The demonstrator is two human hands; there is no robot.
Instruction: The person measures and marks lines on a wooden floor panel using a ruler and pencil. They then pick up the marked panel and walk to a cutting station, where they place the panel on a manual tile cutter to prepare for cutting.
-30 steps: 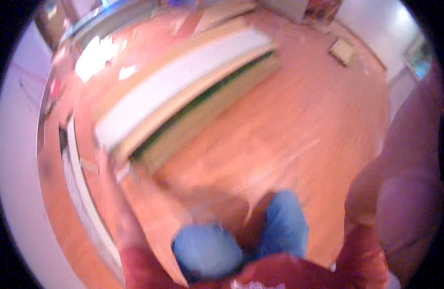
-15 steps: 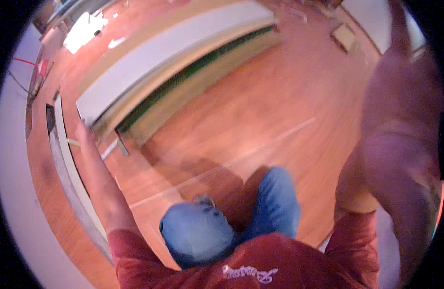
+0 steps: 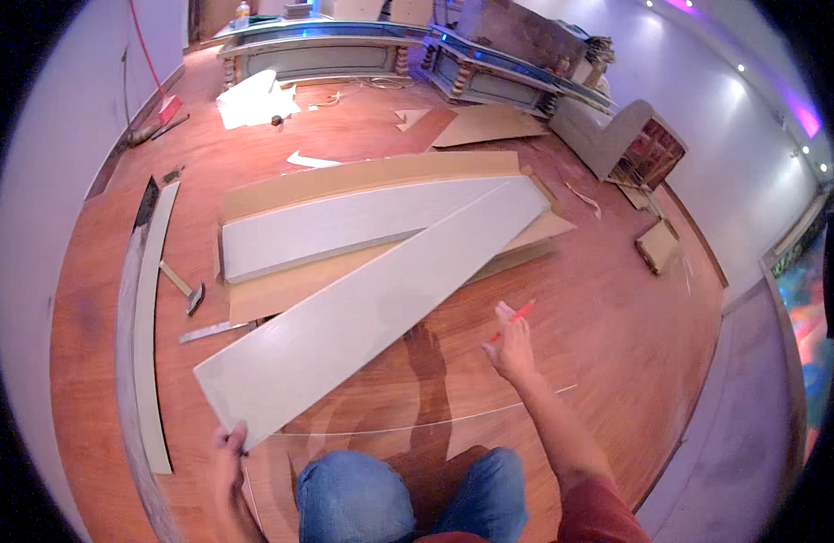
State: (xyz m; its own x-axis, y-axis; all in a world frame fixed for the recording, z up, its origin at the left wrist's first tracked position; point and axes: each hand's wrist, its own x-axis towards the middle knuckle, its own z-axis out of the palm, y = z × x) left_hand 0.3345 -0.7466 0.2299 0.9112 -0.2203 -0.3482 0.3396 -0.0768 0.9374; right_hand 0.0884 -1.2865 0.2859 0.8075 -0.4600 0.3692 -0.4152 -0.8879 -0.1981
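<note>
Down at the lower left, my left hand (image 3: 229,441) is closed on the near corner of a long white panel (image 3: 371,312). The panel slants away to the right, and its far end rests over an open cardboard box (image 3: 371,168). Inside that box lies a second white panel (image 3: 317,226). My right hand (image 3: 513,348), right of the slanted panel and apart from it, pinches an orange-red pencil (image 3: 523,311). A hammer (image 3: 177,278) and a metal square (image 3: 209,333) lie on the floor left of the panel.
Long narrow strips (image 3: 154,362) lie along the left wall. Beyond the box are white scraps (image 3: 254,101) and flat cardboard (image 3: 489,125). A grey armchair-like piece (image 3: 607,136) stands back right, near a small cardboard piece (image 3: 658,246). A red dustpan (image 3: 170,109) stands far left.
My left hand has brought one panel's near end out of the box toward me. My right arm, raised at the right before, is now lowered in front with the pencil. The view has shifted.
</note>
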